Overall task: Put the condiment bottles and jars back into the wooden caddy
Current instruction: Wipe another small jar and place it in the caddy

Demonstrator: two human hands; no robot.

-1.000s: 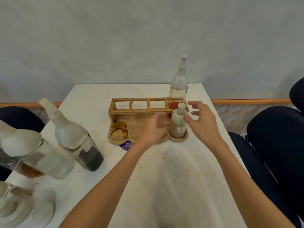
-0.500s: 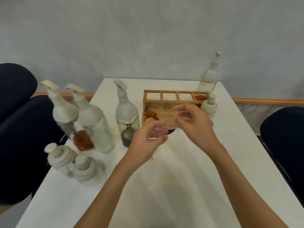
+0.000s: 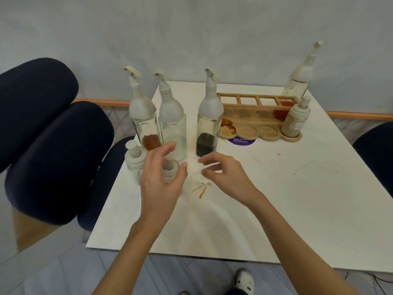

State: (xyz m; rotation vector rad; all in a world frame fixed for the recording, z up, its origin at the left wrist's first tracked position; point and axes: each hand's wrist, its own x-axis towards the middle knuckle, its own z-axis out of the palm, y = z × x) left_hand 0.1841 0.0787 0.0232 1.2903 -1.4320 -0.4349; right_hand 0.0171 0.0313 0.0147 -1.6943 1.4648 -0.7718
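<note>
White desk, dark chairs, grey wall

A white desk (image 3: 297,209) bears orange-brown smears (image 3: 202,188) near its middle and a round purple sticker (image 3: 241,142) farther back. Dark navy padded chairs (image 3: 53,156) stand at its left and another (image 3: 376,145) at its right. A wooden rail (image 3: 100,102) runs along the plain grey wall (image 3: 191,28). A white shoe (image 3: 245,281) rests on the pale floor (image 3: 63,273).

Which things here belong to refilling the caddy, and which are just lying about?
Job: wooden caddy; orange-sauce bottle; clear bottle; dark-sauce bottle; edge jar; near jar by left hand; slotted tall bottle; slotted small jar.
Lying about: purple sticker; sauce stains; navy chairs.
</note>
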